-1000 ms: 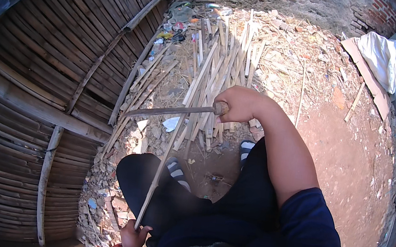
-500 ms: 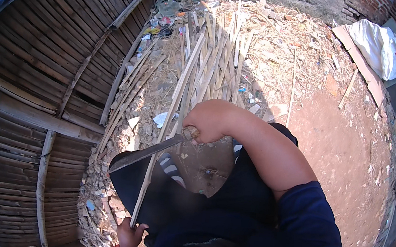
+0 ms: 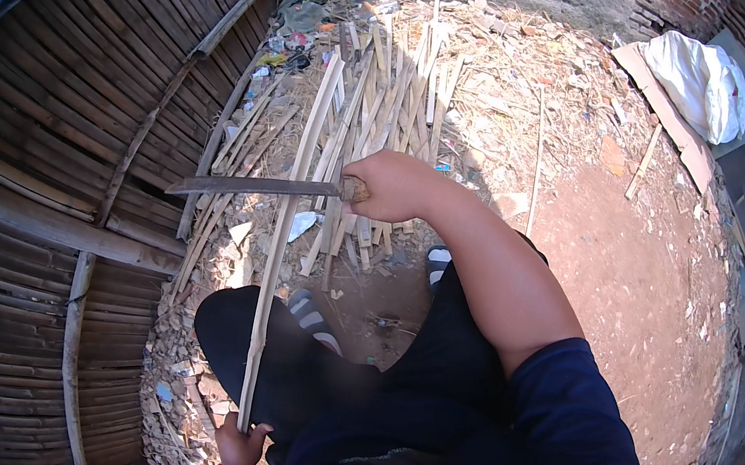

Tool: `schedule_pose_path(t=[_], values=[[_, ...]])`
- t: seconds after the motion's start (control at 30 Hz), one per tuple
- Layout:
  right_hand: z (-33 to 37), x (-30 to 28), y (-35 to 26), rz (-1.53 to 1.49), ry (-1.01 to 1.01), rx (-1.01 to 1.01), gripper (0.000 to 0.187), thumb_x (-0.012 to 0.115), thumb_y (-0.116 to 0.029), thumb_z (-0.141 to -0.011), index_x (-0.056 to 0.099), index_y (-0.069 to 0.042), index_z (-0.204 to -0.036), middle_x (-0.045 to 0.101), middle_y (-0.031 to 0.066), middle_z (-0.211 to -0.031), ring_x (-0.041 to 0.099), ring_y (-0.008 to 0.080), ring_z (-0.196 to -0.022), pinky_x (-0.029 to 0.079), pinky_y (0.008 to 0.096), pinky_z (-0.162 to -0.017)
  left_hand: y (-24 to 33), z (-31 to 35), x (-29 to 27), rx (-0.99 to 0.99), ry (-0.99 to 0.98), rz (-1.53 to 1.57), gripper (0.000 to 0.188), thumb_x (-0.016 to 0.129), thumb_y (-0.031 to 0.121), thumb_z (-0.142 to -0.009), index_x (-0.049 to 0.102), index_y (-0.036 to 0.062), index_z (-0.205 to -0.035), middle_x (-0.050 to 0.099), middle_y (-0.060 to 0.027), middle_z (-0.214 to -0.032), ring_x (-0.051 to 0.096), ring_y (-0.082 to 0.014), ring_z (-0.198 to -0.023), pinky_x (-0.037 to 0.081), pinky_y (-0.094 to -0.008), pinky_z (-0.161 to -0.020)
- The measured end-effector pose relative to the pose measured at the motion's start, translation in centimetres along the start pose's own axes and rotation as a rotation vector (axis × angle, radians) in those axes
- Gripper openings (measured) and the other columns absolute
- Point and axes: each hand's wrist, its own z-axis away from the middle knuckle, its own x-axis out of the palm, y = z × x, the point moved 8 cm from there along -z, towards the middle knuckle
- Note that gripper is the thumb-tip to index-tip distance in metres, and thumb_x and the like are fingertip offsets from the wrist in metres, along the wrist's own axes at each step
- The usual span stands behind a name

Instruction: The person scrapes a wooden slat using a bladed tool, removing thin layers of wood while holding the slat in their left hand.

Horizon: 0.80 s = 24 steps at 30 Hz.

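A long pale bamboo strip (image 3: 285, 221) stands steeply, its lower end gripped near the bottom edge, while a dark flat-bladed knife (image 3: 252, 186) lies horizontally across it, handle to the right.

Lit by hard daylight from above, bright and warm over the bare red ground (image 3: 656, 298). Cast dense, sharp-edged shadows below the raised right hand (image 3: 397, 186) and across the scattered bamboo strips (image 3: 379, 111). Blown out to near white on the cloth bundle (image 3: 698, 83) at upper right. Left dim and low in contrast along the bamboo wall (image 3: 57, 125) on the left. Bent strongly toward the rim, with straight poles curving and black corners around the circular field. Stayed mostly sharp at centre, though softened and smeared over the dark lap area at the lower middle.
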Motion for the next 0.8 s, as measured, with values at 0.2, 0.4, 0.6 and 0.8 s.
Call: schedule_pose_path(t=[0.2, 0.4, 0.6, 0.8], values=[[0.5, 1.9, -3.7, 0.117, -0.201, -0.181, 0.045, 0.076, -0.035, -0.081, 0.072, -0.010, -0.118, 0.072, 0.0196, -0.106, 0.068, 0.0381, -0.103, 0.054, 0.0480, -0.088, 0.3, 0.1, -0.3, 0.018, 0.019, 0.019, 0.052, 0.094, 0.037, -0.068, 0.057, 0.0019, -0.078, 0.060, -0.0100, -0.057, 0.064, -0.0282, -0.050, 0.050, -0.0372, -0.051], [-1.0, -3.6, 6.0, -0.137, 0.232, 0.256, 0.053, 0.077, -0.038, -0.080, 0.069, -0.005, -0.121, 0.071, 0.0212, -0.114, 0.067, 0.0383, -0.106, 0.053, 0.0462, -0.093, -0.2, 0.0, -0.2, 0.013, 0.007, 0.015, 0.052, 0.094, 0.036, -0.068, 0.056, 0.0016, -0.078, 0.060, -0.0107, -0.057, 0.063, -0.0280, -0.051, 0.050, -0.0373, -0.051], [-0.8, -0.2, 1.1, -0.050, 0.062, 0.034, 0.053, 0.076, -0.037, -0.080, 0.069, -0.006, -0.122, 0.071, 0.0212, -0.110, 0.067, 0.0396, -0.105, 0.053, 0.0480, -0.092, 0.1, 0.0, 0.1, -0.016, -0.002, 0.023, 0.054, 0.094, 0.038, -0.068, 0.055, 0.0016, -0.077, 0.060, -0.0111, -0.057, 0.064, -0.0286, -0.051, 0.050, -0.0378, -0.051], [-0.2, 3.0, -4.0, 0.108, -0.126, -0.237, 0.038, 0.078, -0.038, -0.079, 0.072, -0.011, -0.105, 0.072, 0.0166, -0.095, 0.068, 0.0402, -0.093, 0.053, 0.0487, -0.080, 0.0, 0.1, -0.2, 0.003, 0.007, 0.032, 0.053, 0.094, 0.037, -0.068, 0.056, 0.0015, -0.078, 0.060, -0.0109, -0.057, 0.065, -0.0291, -0.052, 0.050, -0.0377, -0.051]])
